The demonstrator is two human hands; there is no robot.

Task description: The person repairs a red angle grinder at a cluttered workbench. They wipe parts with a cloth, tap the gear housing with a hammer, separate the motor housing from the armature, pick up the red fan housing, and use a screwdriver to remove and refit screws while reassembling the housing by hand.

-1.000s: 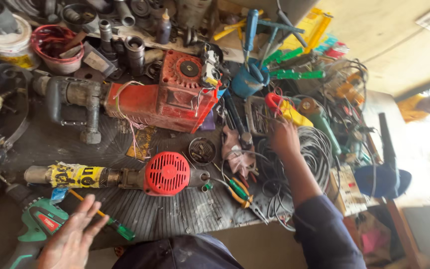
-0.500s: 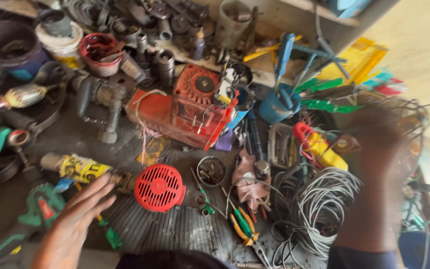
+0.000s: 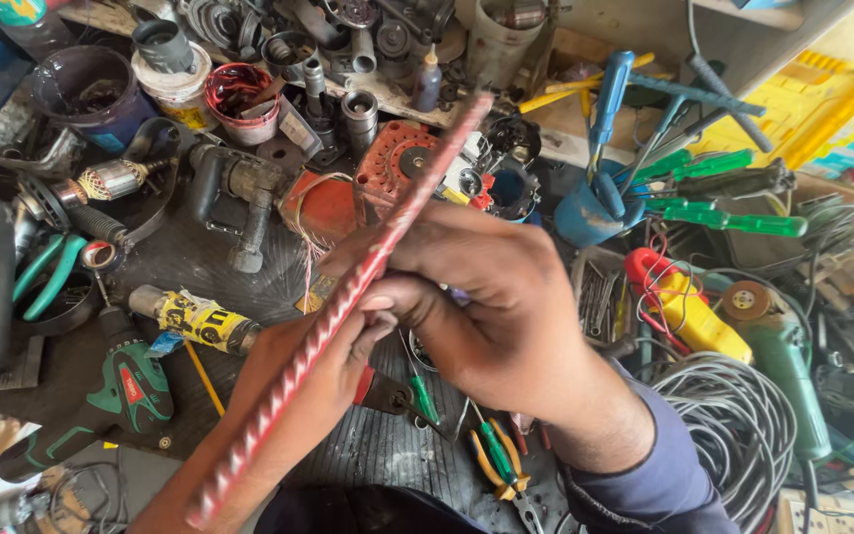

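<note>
1. Red disc point(image 3: 348, 297): a flat, round, ribbed red piece, seen edge-on, so it reads as a long diagonal bar running from lower left to upper right above the bench. The rim looks moulded, with regular notches (plastic by its look, though I cannot be sure).
2. Right hand point(image 3: 491, 307): fingers closed over the disc's upper half, thumb pressing the near face; the grip steadies it on edge.
3. Left hand point(image 3: 294, 386): wrapped on the lower half from beneath, fingertips meeting the right thumb. Both hands are clamped on the disc, close together.
4. Motor housing point(image 3: 397, 168): red casing behind the disc, partly hidden by it.
5. Grinder point(image 3: 200, 321): yellow-labelled body lying just left of the left hand.
6. Drill point(image 3: 135, 381): green-and-black, on its side near the bench's front.
7. Pliers point(image 3: 46, 272): green handles, at far left.
8. Wire coil point(image 3: 733, 425): grey loops piled right of the right forearm.
9. Clamp meter point(image 3: 684, 311): yellow and red, beside the coil.
10. Screwdrivers point(image 3: 733, 213): green handles, upper right.
11. Tubs point(image 3: 180, 84): 3 stained pots along the back edge.
12. Mat point(image 3: 378, 450): black ribbed rubber under everything.
</note>
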